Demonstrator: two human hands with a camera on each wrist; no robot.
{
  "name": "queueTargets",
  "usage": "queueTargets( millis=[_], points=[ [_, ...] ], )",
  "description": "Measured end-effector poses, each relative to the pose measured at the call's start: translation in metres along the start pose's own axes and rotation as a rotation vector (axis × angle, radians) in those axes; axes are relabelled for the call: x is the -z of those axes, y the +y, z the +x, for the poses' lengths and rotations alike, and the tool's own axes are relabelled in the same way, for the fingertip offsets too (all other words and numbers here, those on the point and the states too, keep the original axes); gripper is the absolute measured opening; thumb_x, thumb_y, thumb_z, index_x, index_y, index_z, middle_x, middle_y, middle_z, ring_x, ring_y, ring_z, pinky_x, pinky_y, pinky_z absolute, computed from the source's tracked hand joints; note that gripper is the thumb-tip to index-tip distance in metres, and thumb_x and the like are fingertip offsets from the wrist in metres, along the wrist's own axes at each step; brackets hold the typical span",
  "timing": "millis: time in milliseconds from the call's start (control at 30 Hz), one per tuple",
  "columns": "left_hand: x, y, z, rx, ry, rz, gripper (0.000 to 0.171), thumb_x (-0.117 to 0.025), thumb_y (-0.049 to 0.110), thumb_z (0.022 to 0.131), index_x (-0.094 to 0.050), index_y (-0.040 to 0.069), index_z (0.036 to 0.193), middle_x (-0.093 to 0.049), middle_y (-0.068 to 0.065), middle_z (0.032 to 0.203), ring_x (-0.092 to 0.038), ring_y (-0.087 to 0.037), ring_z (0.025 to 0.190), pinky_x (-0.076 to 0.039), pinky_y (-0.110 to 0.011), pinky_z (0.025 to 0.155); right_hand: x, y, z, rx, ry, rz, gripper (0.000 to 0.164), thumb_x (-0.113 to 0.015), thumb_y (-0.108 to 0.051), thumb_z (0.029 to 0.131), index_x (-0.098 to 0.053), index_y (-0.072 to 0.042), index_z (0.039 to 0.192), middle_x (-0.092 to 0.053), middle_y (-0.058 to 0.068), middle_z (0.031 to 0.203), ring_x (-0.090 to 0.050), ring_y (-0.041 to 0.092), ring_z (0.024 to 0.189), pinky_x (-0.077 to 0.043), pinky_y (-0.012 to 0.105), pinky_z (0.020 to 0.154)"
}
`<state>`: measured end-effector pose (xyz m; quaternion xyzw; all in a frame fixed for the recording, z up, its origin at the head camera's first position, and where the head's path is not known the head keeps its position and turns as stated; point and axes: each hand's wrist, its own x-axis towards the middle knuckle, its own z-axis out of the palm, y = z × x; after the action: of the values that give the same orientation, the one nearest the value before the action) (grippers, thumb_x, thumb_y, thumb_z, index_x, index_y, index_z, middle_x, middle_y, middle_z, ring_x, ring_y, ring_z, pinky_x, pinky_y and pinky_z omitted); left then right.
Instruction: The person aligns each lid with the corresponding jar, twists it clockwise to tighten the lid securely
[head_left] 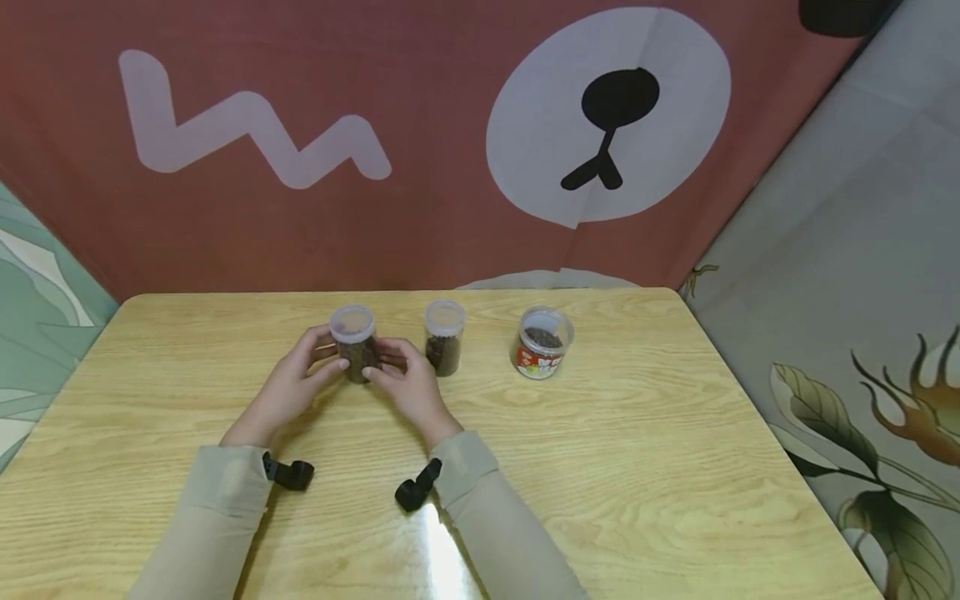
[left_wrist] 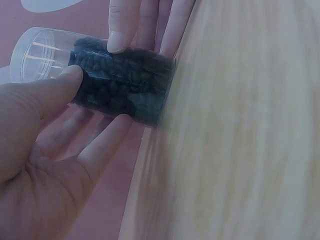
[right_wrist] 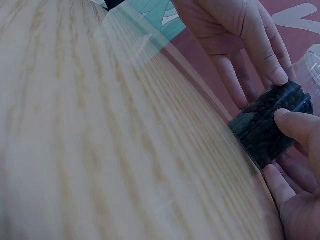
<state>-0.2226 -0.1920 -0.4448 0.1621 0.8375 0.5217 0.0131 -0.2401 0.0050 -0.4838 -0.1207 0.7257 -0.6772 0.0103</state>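
A clear lidded jar [head_left: 354, 343] filled with dark bean-like pieces stands upright at the back left of the table. My left hand [head_left: 294, 385] grips it from the left, thumb in front and fingers behind. From the other side my right hand [head_left: 408, 385] holds the same jar low down, its thumb on the front wall. In the left wrist view the dark pieces [left_wrist: 120, 80] show through the wall, between both hands. The right wrist view shows the jar's base [right_wrist: 250, 140] at the table surface.
A second clear jar [head_left: 444, 340], partly filled with dark pieces, stands just right of my right hand. Farther right is a wider tub [head_left: 538, 346] with a red label and dark contents. The wooden table [head_left: 637, 467] ends at a red patterned cloth [head_left: 420, 225].
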Motion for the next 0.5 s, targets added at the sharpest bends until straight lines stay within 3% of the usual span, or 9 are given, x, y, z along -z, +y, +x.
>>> queueTargets(
  millis=[500],
  points=[
    [-0.0001, -0.0054, 0.0002, -0.008, -0.019, 0.039, 0.056, -0.053, 0.009, 0.106, -0.028, -0.001, 0.155, -0.032, -0.028, 0.157, -0.039, -0.052, 0.138, -0.037, -0.064, 0.110, 0.0005, -0.0018, -0.0026, -0.035, -0.023, -0.021, 0.042, -0.070, -0.011, 0.098, -0.058, -0.007, 0.138, -0.059, 0.008, 0.136, -0.058, 0.020, 0.121, -0.050, 0.026, 0.101]
  ],
)
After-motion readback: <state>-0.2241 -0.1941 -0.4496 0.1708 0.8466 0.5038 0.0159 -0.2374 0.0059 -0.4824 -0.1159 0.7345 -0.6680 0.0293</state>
